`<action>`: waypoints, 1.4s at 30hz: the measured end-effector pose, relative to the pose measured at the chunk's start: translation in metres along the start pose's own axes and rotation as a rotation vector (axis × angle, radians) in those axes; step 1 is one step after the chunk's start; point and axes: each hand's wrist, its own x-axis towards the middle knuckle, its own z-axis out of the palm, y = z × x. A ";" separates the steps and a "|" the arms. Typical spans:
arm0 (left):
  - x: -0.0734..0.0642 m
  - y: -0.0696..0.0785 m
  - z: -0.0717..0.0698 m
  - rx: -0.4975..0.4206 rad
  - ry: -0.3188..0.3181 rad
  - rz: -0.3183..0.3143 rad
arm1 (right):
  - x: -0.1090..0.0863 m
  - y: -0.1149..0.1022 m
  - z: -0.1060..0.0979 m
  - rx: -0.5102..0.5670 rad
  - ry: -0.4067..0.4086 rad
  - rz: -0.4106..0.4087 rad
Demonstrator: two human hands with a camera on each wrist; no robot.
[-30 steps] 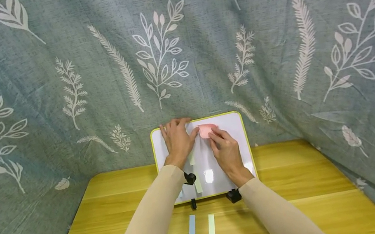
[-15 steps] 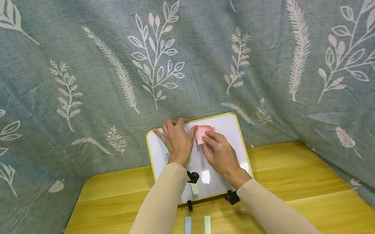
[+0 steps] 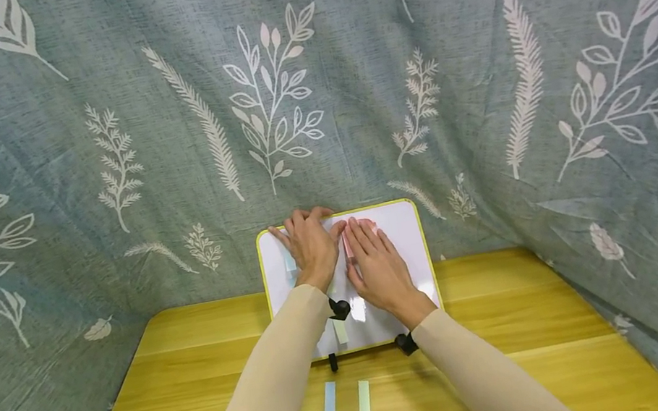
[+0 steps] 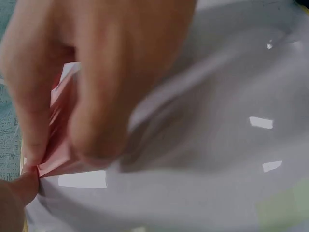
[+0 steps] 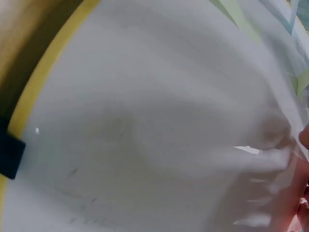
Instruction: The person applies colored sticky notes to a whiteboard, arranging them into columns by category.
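A whiteboard (image 3: 403, 236) with a yellow rim stands on the table, leaning slightly back. My left hand (image 3: 313, 249) rests at its top edge with fingers spread, its thumb touching the upper left corner of a pink sticky note (image 3: 347, 248). With fingers straight and together, my right hand (image 3: 382, 269) presses on that note and covers most of it. Creases show in the note (image 4: 60, 150) in the left wrist view, beside the right hand's fingers (image 4: 104, 96). Only a reddish edge of it is seen in the right wrist view.
On the board are a light-blue strip (image 3: 290, 261) and a pale-green strip (image 3: 341, 330), partly behind the left arm. A blue strip (image 3: 329, 404) and a pale-green strip (image 3: 364, 402) lie on the wooden table (image 3: 508, 321). Patterned curtain (image 3: 337, 175) hangs behind.
My right hand has gone from pinching the pink note's lower right part to lying flat over it. The note's lower edge has come down onto the board. My left hand stays at the top edge.
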 end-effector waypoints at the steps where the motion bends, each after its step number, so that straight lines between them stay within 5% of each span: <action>1: 0.000 0.000 0.000 0.002 0.000 0.001 | 0.000 -0.001 -0.001 -0.009 -0.032 0.011; 6: 0.000 0.001 -0.002 -0.010 -0.007 0.010 | -0.001 -0.003 -0.009 -0.106 -0.160 0.051; 18: 0.000 -0.001 -0.003 -0.014 -0.041 0.035 | -0.005 0.008 -0.012 -0.142 -0.228 0.148; 25: 0.000 -0.005 -0.008 -0.016 -0.076 0.041 | -0.013 0.022 -0.015 -0.123 -0.211 0.250; 31: -0.004 -0.008 -0.015 0.017 -0.117 0.071 | -0.023 0.028 -0.020 -0.049 -0.157 0.261; 42: -0.023 -0.018 -0.033 0.092 -0.123 0.235 | -0.056 0.039 -0.044 0.079 -0.119 0.231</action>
